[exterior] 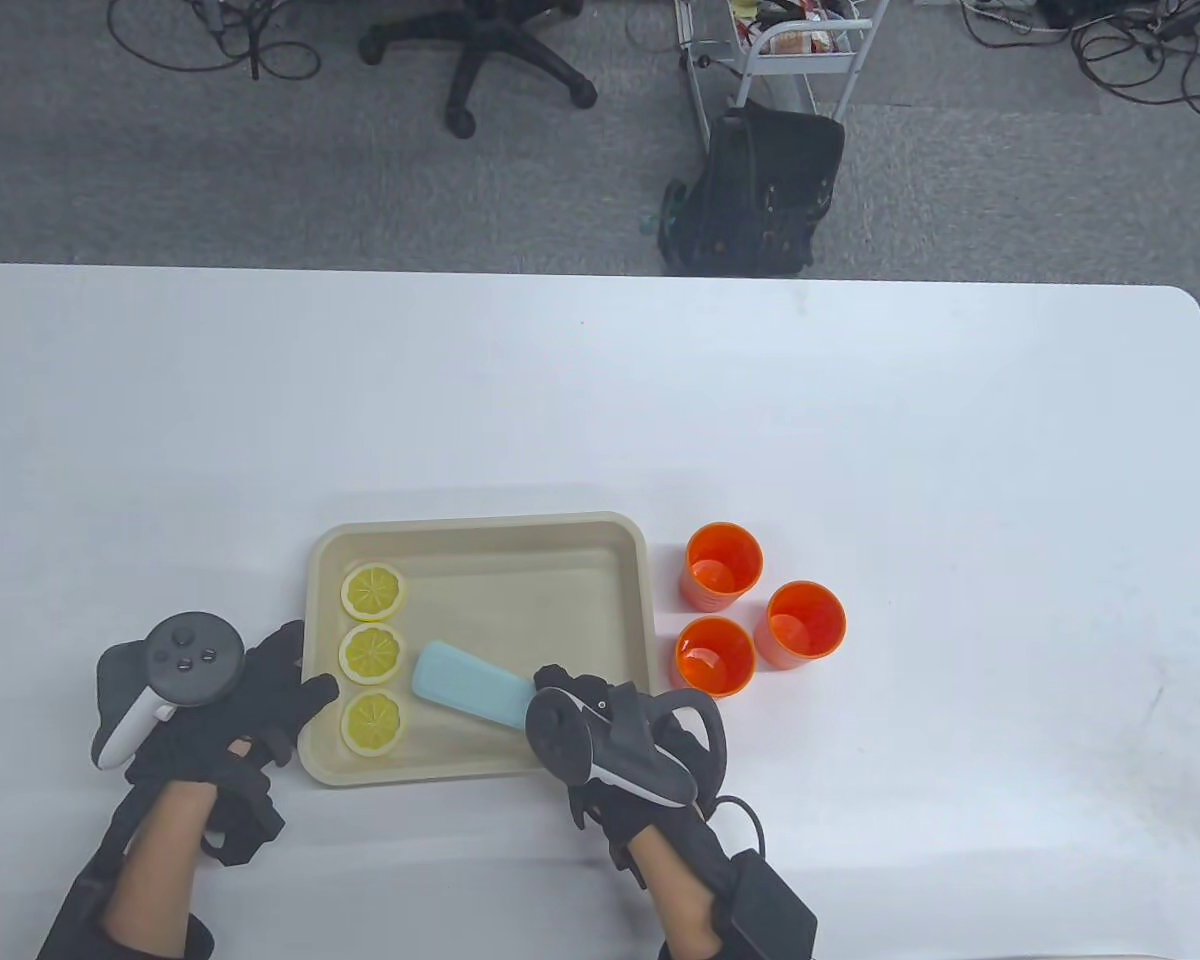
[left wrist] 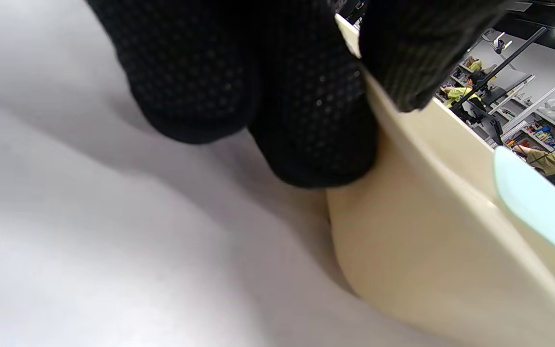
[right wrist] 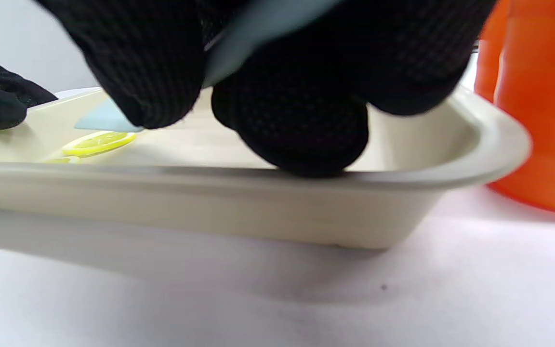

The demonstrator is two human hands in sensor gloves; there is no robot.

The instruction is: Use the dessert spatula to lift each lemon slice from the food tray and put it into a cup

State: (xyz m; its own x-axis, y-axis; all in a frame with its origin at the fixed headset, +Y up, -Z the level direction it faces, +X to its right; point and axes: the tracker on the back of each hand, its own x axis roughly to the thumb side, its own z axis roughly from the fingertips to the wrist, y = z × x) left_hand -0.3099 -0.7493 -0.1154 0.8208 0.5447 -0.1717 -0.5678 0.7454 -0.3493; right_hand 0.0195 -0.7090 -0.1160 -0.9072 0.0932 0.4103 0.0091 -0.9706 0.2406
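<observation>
Where the right hand (exterior: 620, 750) in its black sensor glove closes over the near right part of the shallow beige rectangular food tray (exterior: 480, 530), the handle of the pale blue flat dessert spatula (exterior: 470, 685) is hidden under the fingers and the grey tracker strapped to the hand's back; only the blade shows in the table view. In the right wrist view the curled fingers (right wrist: 297, 125) fill the top of the frame, with a blurred strip of pale blue between them, and the blade tip (right wrist: 101, 120) shows beyond them above one lemon slice. The spatula's long axis runs from near right to far left, with the rounded blade end pointing left toward the three round yellow lemon slices (exterior: 371, 652), which lie flat in a near-to-far column along the tray's left side. The blade end is just beside the middle slice; whether it touches cannot be told. The left hand (exterior: 230, 715), also gloved and carrying a tracker, lies at the tray's near left corner with a fingertip (exterior: 318, 688) on the rim; the left wrist view shows fingers (left wrist: 316, 120) pressed against the tray's outer wall, and whether they are curled is hard to tell. Three orange plastic cups (exterior: 724, 566) stand upright in a cluster just right of the tray on the white table (exterior: 960, 450).
</observation>
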